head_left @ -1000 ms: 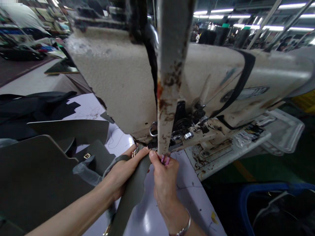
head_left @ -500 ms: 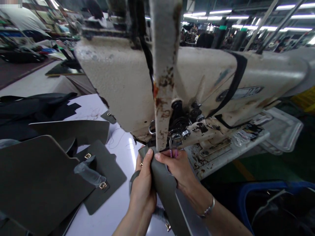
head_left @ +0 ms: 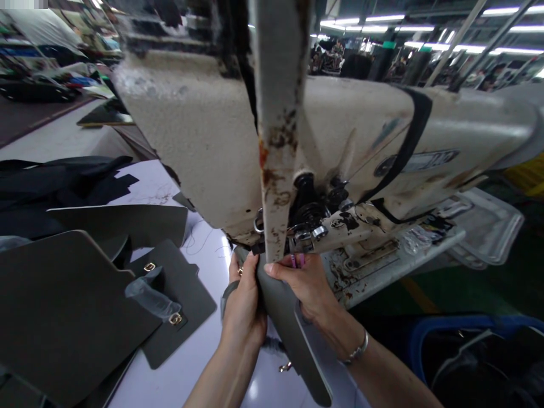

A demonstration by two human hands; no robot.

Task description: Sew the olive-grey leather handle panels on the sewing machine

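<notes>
A grey leather-like bag panel point(head_left: 289, 328) runs from under the head of the sewing machine point(head_left: 199, 141) down toward me. My left hand point(head_left: 245, 309) is closed on the panel's left side, thumb on top, beside a small gold buckle. On the right edge, my right hand point(head_left: 304, 283) pinches the same panel with its thumb on the face. Pink-handled thread snips point(head_left: 297, 260) show at the right fingers, mostly hidden behind them. The needle area is hidden by the machine's upright bar point(head_left: 278, 170).
Several grey panels point(head_left: 68, 311) lie left, one carrying a plastic-wrapped handle point(head_left: 155, 297) with gold buckles. Black fabric point(head_left: 55, 192) is heaped behind them. A blue bin point(head_left: 419, 340) stands at lower right, and a clear plastic tray point(head_left: 493, 226) at right.
The panel has moved up and away under the machine with both hands on it, and its lower end now shows. The snips' blades are now hidden.
</notes>
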